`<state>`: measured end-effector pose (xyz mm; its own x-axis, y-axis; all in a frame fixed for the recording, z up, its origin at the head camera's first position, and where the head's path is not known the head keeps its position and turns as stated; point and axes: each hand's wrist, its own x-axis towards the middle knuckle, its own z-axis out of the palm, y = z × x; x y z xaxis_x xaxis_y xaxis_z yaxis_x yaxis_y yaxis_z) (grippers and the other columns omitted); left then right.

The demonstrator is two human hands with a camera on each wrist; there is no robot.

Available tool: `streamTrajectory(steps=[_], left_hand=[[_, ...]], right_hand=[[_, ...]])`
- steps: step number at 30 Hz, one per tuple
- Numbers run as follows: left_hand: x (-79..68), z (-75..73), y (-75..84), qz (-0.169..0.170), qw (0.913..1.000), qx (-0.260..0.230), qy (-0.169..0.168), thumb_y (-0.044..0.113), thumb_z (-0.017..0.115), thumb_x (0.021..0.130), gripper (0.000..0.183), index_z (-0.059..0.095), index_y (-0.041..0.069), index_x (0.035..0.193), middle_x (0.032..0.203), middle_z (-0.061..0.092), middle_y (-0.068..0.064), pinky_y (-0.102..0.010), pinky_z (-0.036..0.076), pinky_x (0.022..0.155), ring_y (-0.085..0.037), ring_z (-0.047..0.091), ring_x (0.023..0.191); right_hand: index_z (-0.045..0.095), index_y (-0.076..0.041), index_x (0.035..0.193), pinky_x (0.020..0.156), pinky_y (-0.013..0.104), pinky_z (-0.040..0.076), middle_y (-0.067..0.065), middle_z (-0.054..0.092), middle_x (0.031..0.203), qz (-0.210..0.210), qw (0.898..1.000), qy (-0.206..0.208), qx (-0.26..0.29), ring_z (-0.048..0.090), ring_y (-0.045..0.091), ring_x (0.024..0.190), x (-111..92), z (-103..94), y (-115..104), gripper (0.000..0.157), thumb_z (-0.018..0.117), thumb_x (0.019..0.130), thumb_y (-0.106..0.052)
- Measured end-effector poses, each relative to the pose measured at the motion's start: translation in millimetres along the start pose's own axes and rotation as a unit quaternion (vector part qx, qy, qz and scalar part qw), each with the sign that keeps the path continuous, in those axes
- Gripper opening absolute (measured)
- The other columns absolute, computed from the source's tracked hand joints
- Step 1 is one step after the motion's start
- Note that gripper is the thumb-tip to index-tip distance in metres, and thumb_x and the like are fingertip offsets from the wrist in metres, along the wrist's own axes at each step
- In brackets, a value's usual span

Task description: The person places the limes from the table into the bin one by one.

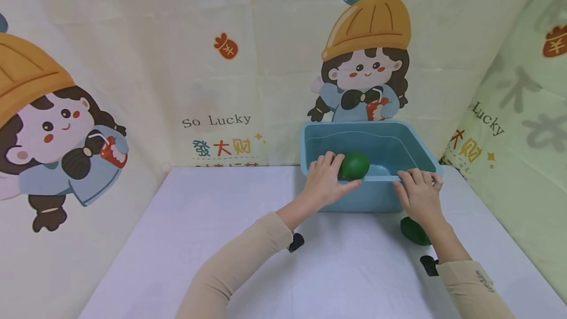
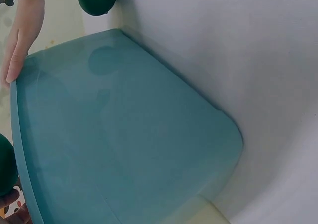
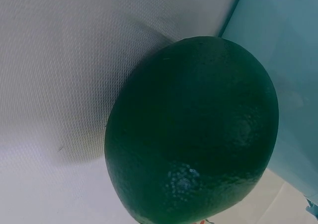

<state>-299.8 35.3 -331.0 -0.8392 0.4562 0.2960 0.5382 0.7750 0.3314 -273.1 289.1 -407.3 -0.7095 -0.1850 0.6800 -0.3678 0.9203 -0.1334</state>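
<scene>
My left hand (image 1: pixel 325 181) is over the front rim of a blue plastic bin (image 1: pixel 367 196), holding a green oval fruit (image 1: pixel 354 166). Its fingers are at the fruit's left side, and the thumb stretches below it across the bin's front. In the left wrist view the fruit (image 2: pixel 6 167) shows just beyond the rim, with fingertips against it. My right hand (image 1: pixel 421 193) grips the rim near the front right corner, fingers over the edge and thumb outside. A second green fruit (image 1: pixel 414 231) lies on the table below the right hand, close in the right wrist view (image 3: pixel 194 129).
The bin stands at the back of a white-covered table (image 1: pixel 230 210), against a cream cloth backdrop (image 1: pixel 212 82) with cartoon prints. A side cloth (image 1: pixel 522 171) borders the table on the right. Black wrist mounts (image 1: pixel 296 242) hang under both sleeves.
</scene>
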Motion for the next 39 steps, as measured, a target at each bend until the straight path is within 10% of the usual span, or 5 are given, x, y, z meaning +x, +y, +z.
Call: streamTrajectory(steps=[39], left_hand=[[14.0, 10.4, 0.8, -0.032, 0.9994, -0.002, -0.012, 0.061, 0.052, 0.079, 0.066, 0.045, 0.017, 0.127, 0.116, 0.044, 0.001, -0.035, 0.035, 0.086, -0.013, 0.038, 0.097]], right_hand=[[0.051, 0.001, 0.106, 0.081, 0.059, 0.01, 0.02, 0.045, 0.097, -0.008, 1.0, 0.018, 0.005, 0.036, 0.039, 0.092, -1.6, 2.8, 2.1, 0.063, 0.02, 0.095, -0.052]])
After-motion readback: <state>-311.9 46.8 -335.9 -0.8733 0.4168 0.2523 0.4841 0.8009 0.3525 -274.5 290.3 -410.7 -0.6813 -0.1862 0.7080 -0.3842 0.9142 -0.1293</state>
